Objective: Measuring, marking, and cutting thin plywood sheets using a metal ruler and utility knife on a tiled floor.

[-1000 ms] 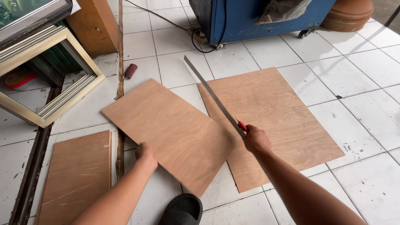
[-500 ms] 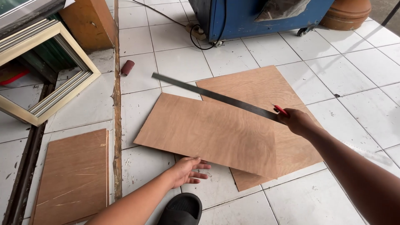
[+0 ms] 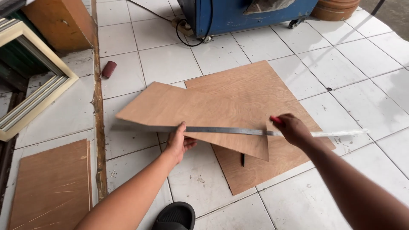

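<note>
Hands have swapped jobs in the last second: the left hand [image 3: 179,142], flat on the floor a moment ago, is now up at the near edge of the upper plywood sheet [image 3: 200,113], fingers curled under it with the thumb rising against the long steel ruler [image 3: 238,130], while the right hand [image 3: 292,129] grips that ruler together with a red pencil or marker [image 3: 277,119], fingers closed around both. The ruler itself has swung round, from pointing away up the floor to lying almost level across the sheet, left to right, its far end poking out past the right hand over the white tiled floor [image 3: 366,106]. By the look of it, the straightedge is being lined up across the board rather than merely carried. The upper sheet is thin, reddish-brown and fine-grained, tilted with its near edge lifted, and it overlaps a second plywood sheet [image 3: 264,85] lying flat beneath. A third board [image 3: 51,187] lies at lower left, past a wooden strip [image 3: 99,127]. Behind sit a blue machine [image 3: 238,15], a small dark red roll [image 3: 108,69] and a pale window frame [image 3: 38,93]; a black sandal [image 3: 174,217] shows at the bottom.
</note>
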